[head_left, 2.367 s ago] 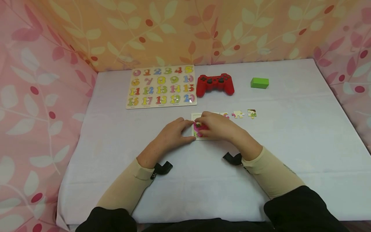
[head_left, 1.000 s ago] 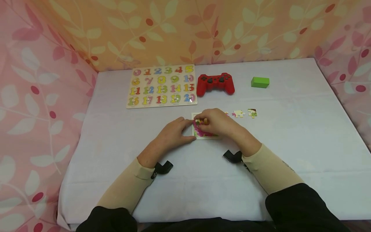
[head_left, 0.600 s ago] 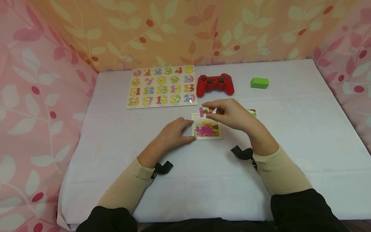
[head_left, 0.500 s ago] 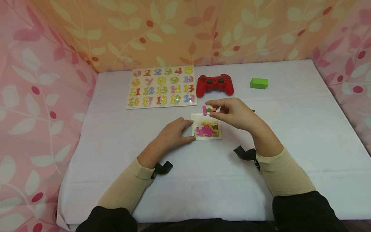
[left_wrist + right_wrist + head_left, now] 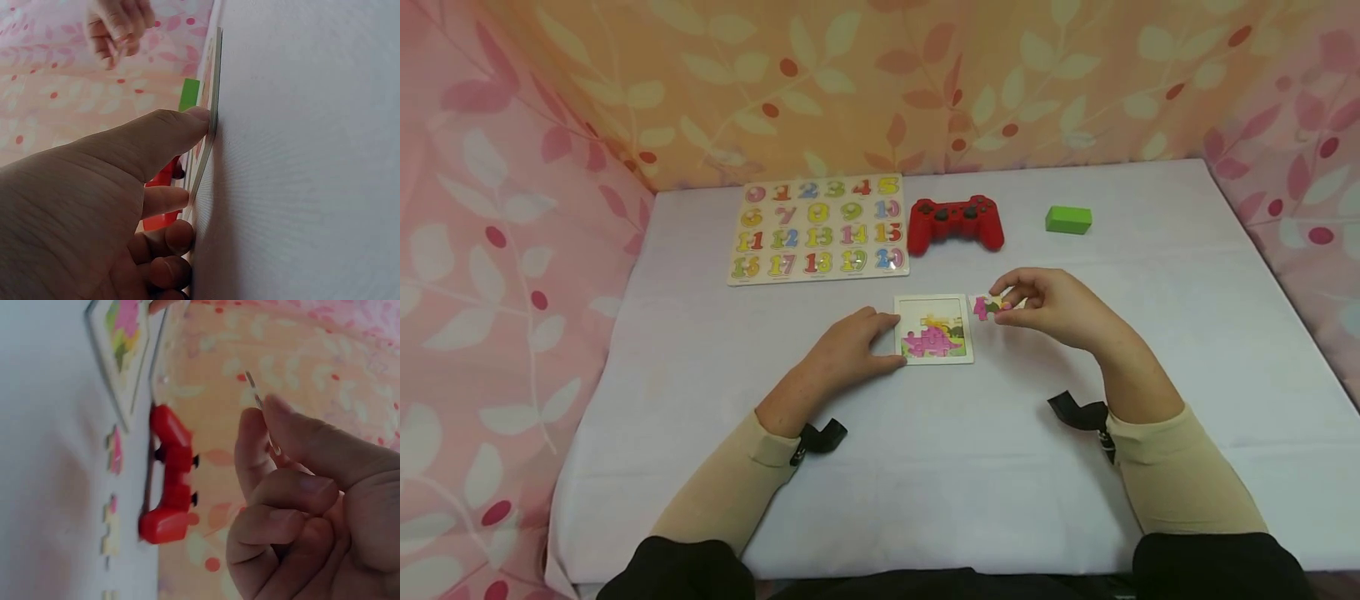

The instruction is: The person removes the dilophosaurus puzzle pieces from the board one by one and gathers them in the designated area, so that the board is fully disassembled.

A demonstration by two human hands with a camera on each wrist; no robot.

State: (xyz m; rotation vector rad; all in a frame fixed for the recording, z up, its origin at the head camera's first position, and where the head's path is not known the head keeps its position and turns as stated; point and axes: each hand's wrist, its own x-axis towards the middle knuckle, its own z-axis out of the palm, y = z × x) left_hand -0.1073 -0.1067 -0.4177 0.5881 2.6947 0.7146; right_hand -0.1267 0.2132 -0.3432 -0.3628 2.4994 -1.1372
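Right hand (image 5: 1060,310) pinching a puzzle piece (image 5: 991,307), just right of the puzzle tray (image 5: 940,361).
The left hand (image 5: 848,343) rests thumb and index finger, parted, against the tray's left edge; pink and yellow pieces fill the tray's lower part. Beyond the tray lies a red controller (image 5: 955,223), with a number board (image 5: 820,229) beyond to its left. The pinched piece's underside seems clear of the table, though the right wrist view is blurred.
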